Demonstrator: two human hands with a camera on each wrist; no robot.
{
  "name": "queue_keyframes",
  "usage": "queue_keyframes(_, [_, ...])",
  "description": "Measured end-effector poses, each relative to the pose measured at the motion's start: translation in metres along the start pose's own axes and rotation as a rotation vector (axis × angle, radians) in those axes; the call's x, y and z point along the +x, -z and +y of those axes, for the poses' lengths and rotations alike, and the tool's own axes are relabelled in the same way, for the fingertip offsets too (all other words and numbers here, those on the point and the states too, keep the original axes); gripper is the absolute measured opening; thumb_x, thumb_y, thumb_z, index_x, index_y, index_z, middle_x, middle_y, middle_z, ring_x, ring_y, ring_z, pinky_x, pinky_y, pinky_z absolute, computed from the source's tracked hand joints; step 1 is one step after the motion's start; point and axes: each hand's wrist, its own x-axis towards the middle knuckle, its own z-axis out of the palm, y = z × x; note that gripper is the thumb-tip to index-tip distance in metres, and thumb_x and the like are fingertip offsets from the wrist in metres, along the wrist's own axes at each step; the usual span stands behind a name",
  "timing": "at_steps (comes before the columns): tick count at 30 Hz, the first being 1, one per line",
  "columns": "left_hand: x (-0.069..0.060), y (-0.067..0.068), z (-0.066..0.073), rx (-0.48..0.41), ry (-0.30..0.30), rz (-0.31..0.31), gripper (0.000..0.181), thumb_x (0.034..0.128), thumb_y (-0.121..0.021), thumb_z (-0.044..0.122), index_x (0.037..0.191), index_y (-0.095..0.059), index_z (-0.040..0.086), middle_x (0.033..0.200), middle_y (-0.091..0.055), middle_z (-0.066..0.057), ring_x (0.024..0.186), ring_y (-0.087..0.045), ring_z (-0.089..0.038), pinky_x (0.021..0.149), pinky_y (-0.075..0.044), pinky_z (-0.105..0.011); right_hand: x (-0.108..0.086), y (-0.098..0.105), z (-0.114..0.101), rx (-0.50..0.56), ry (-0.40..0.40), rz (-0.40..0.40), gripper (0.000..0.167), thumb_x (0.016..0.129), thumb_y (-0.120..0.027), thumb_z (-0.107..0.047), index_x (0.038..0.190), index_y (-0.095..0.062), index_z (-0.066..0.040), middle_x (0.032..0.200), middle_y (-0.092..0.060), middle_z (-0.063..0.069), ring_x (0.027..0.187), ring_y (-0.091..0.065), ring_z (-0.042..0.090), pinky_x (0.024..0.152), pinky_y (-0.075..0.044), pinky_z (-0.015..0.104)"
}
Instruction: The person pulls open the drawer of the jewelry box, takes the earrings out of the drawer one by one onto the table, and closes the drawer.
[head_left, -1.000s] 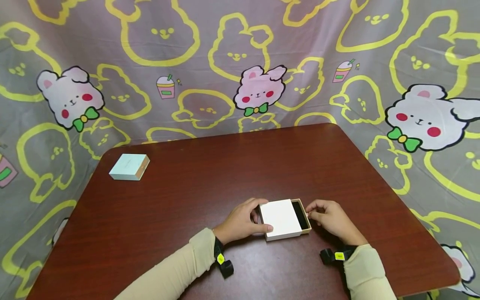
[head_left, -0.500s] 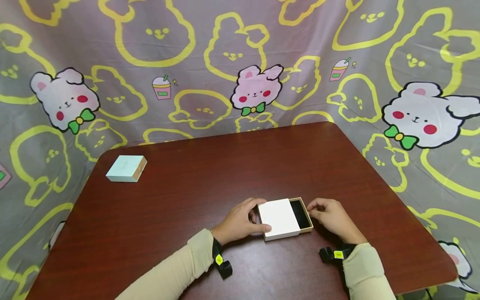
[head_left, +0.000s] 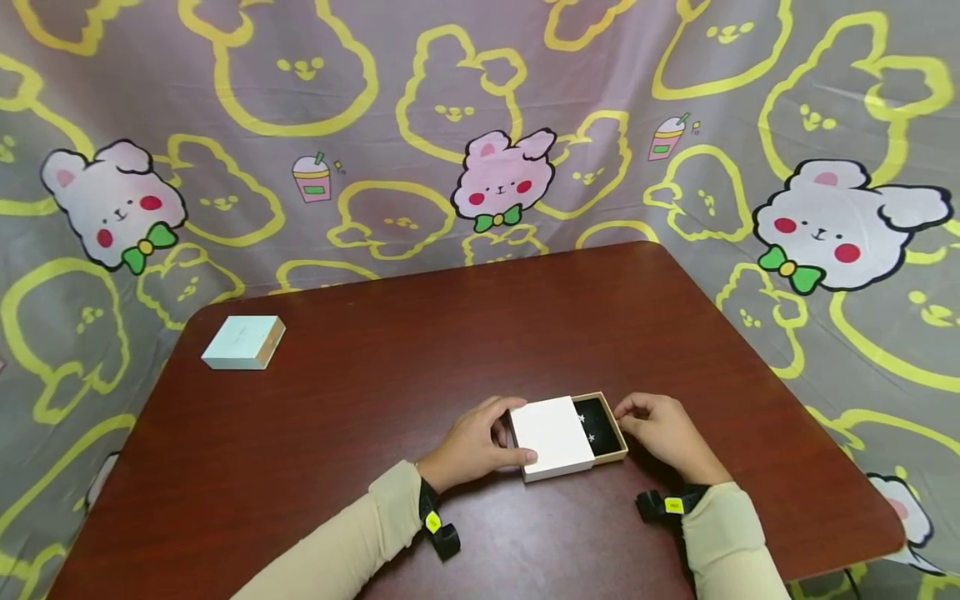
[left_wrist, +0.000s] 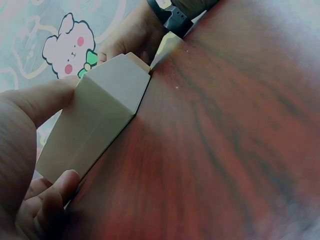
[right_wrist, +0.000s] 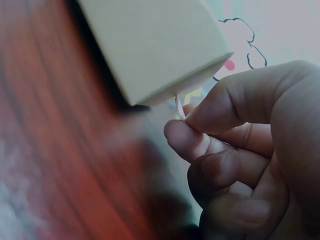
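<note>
A white drawer box lies on the table, its white outer sleeve [head_left: 553,440] gripped at the left end by my left hand [head_left: 472,446]. In the left wrist view the thumb and fingers hold opposite edges of the sleeve [left_wrist: 82,125]. The inner drawer [head_left: 613,457] sticks out to the right, partly pulled out. On its black lining sit two small silvery star-shaped pieces [head_left: 591,437]. My right hand [head_left: 666,433] is at the drawer's outer end. In the right wrist view its thumb and index finger pinch a thin pull tab [right_wrist: 179,106]. The sleeve hides the rest of the drawer.
A pale mint box [head_left: 242,342] with a tan side stands at the table's far left corner. The dark red-brown table [head_left: 405,350] has a patterned cloth [head_left: 405,108] hanging behind and beside it.
The drawer has slid farther out of the sleeve, and the two small star pieces have come into sight. The left hand keeps its grip on the sleeve. The head view has shifted slightly.
</note>
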Motion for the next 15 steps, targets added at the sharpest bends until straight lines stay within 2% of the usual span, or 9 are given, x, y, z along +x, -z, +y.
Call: queue_keyframes(15, [0.0003, -0.0023, -0.0029, 0.011, -0.010, 0.007, 0.078, 0.0751, -0.078, 0.057, 0.138, -0.052, 0.019, 0.093, -0.054, 0.009, 0.069, -0.053, -0.004, 0.066, -0.045, -0.027, -0.0004, 0.0007, 0.0022, -0.022, -0.015, 0.027, 0.012, 0.081, -0.065, -0.001, 0.084, -0.072, -0.010, 0.080, -0.066, 0.002, 0.073, -0.054, 0.019, 0.065, -0.043, 0.035])
